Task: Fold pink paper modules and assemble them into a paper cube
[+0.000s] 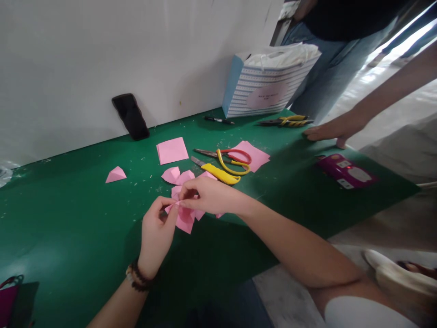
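Both my hands meet over a cluster of folded pink paper pieces (185,220) near the middle of the green table. My left hand (159,223), with beaded bracelets at the wrist, pinches a pink paper piece between thumb and forefinger. From the other side, my right hand (211,195) is closed on the same piece; its fingers partly hide the paper below. Just beyond lie a yellow utility knife (220,174) with its blade out and scissors (235,157) with red and yellow handles. A single folded pink piece (116,175) sits apart to the left.
Square pink sheets (172,151) and more pink paper (256,155) lie farther back. A phone (131,116) leans on the wall. Behind are a pen (219,120), pliers (285,121) and a striped paper bag (269,86). Another person's hand (336,130) rests near a purple device (346,171).
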